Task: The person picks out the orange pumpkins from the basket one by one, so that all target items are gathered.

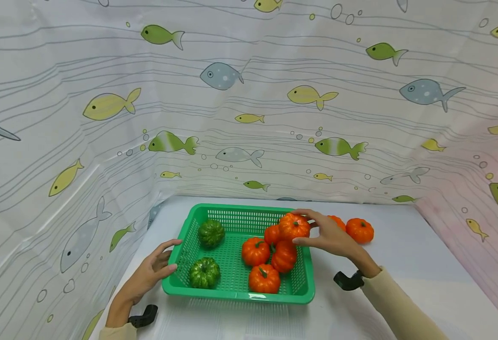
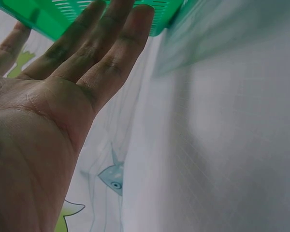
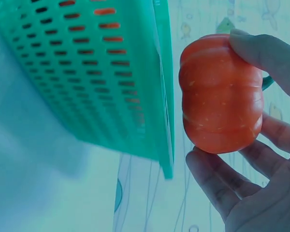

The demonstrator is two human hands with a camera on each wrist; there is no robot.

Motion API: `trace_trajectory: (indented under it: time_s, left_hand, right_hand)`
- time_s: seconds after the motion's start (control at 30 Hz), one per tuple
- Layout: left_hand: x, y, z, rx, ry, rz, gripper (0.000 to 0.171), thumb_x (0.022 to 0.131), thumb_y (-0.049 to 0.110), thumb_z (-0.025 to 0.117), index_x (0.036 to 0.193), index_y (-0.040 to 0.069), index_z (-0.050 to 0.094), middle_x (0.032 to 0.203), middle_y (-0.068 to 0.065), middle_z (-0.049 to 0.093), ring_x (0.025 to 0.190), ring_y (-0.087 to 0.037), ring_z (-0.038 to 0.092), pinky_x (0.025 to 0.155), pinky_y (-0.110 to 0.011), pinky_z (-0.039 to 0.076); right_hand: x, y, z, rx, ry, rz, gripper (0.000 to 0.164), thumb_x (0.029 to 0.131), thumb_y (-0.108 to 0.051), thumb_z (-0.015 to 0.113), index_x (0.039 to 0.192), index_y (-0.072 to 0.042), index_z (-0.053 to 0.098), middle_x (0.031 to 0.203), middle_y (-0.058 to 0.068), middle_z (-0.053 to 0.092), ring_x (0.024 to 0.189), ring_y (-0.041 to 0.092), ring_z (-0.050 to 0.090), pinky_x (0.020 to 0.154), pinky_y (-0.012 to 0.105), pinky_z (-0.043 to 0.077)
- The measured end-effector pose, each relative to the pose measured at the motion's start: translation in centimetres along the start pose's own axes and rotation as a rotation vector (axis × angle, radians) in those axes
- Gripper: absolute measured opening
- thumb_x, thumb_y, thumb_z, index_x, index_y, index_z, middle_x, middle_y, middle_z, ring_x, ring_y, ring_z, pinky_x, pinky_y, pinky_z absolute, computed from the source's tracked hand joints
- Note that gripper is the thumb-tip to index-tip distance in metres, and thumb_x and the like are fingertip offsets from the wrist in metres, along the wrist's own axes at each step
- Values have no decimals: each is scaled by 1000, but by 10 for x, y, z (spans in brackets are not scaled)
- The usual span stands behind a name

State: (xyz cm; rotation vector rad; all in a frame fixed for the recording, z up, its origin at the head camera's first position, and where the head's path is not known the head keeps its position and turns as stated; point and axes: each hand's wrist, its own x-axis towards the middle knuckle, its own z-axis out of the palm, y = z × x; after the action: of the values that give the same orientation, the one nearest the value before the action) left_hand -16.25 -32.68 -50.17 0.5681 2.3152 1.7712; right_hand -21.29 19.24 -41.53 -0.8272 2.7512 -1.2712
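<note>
My right hand [image 1: 331, 236] pinches an orange toy pumpkin [image 1: 293, 226] between thumb and fingers, above the right rim of a green plastic basket [image 1: 215, 293]. In the right wrist view this pumpkin [image 3: 222, 96] is apart from the basket wall [image 3: 101, 87], its green stem towards the palm. Several orange pumpkins [image 1: 264, 279] lie in the basket's right half; two green pumpkins [image 1: 211, 233] are on its left. At the left rim is my left hand [image 1: 147, 274], its fingers extended towards the basket's side. Whether they touch it, I cannot tell.
Two more orange pumpkins [image 1: 360, 230] rest on the white table [image 1: 384, 255] behind my right hand, one partly hidden by it. Fish-patterned sheeting [image 1: 274, 156] hangs behind the table and along both sides. Each wrist wears a black device [image 1: 350, 280].
</note>
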Motion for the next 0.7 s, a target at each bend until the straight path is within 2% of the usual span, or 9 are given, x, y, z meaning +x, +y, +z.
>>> trace_trajectory:
  time_s: [0.13, 0.3, 0.4, 0.53, 0.7]
  left_hand:
    - [-1, 2, 0, -7, 7, -8, 61, 106, 9, 56, 161, 20, 32, 166, -25, 16, 147, -58, 20, 100, -69, 43]
    - [0, 0, 1, -15, -5, -7, 61, 106, 9, 55, 161, 20, 31, 165, -27, 16, 146, -59, 20, 99, -66, 45]
    - [0, -1, 0, -1, -7, 6, 61, 107, 8, 55, 162, 19, 30, 166, -27, 16, 146, -60, 19, 101, -68, 43]
    - [0, 0, 0, 13, 6, 14, 61, 106, 9, 55, 161, 20, 31, 166, -25, 16, 147, -58, 19, 102, -72, 40]
    - [0, 0, 1, 0, -2, 6, 61, 106, 9, 55, 162, 20, 31, 166, -24, 16, 147, -57, 19, 102, -69, 41]
  right_hand:
    - [-10, 7, -8, -9, 41, 43, 72, 83, -52, 84, 145, -30, 54, 135, -5, 60, 117, 24, 58, 93, 50, 54]
    - [-23, 18, -16, -5, 74, 69, 73, 85, -48, 84, 148, -28, 52, 143, 1, 57, 122, 31, 58, 97, 59, 51]
    - [-31, 26, -19, -17, 95, 87, 73, 86, -47, 83, 148, -25, 52, 145, 4, 56, 124, 33, 57, 98, 60, 51]
    - [-41, 34, -23, -28, 114, 122, 72, 87, -47, 83, 148, -25, 53, 145, 4, 56, 123, 31, 57, 95, 56, 53]
    - [-57, 43, -29, -31, 134, 164, 72, 87, -49, 82, 149, -28, 53, 144, 2, 56, 123, 27, 56, 99, 57, 50]
